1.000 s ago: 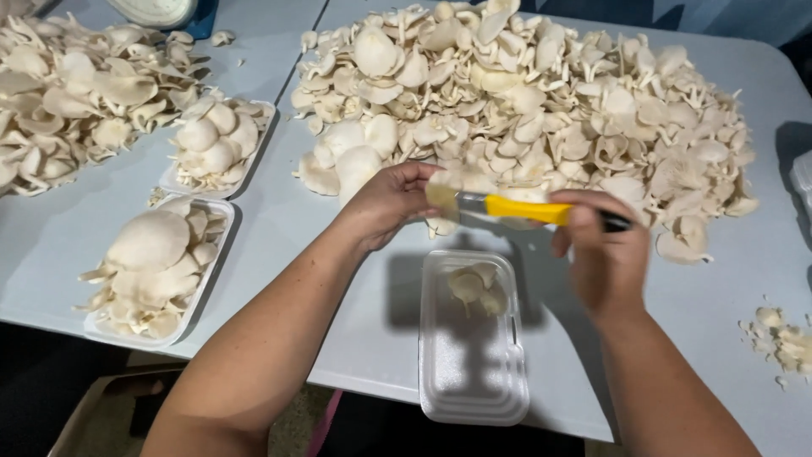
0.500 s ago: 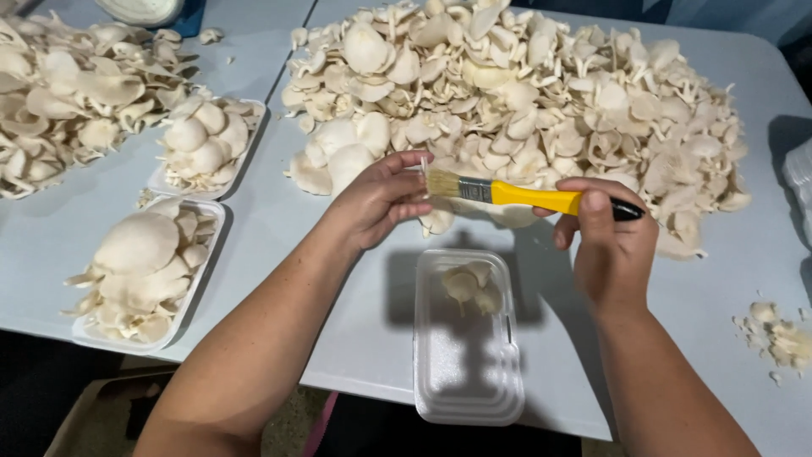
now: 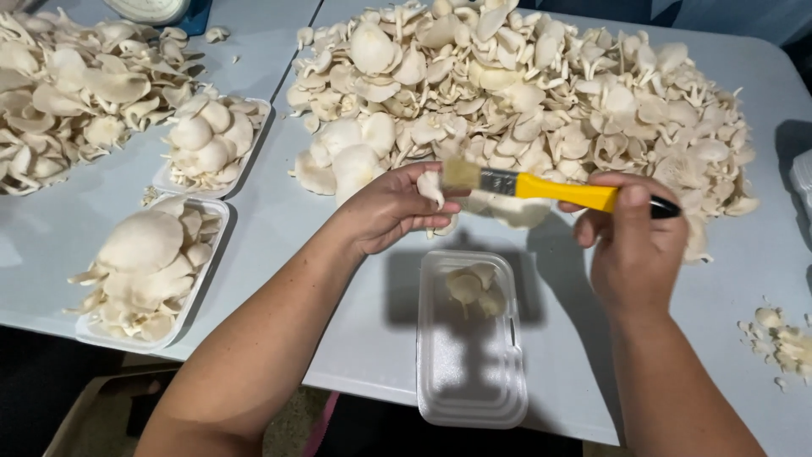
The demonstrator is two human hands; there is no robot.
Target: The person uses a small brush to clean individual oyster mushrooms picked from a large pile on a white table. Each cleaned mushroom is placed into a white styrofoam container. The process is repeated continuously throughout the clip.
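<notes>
Left hand (image 3: 391, 211) pinching a small pale oyster mushroom (image 3: 431, 188), right hand (image 3: 636, 245) gripping a yellow-handled flat paintbrush (image 3: 541, 186), bristles touching the mushroom, both above a white foam tray (image 3: 470, 372) on the grey table (image 3: 338, 338), just before the big mushroom heap (image 3: 541, 93).

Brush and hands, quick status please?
Left hand holds a mushroom. Right hand grips the yellow brush, bristles at the mushroom. White tray below, few mushrooms inside. Nothing between hands and tray.
</notes>
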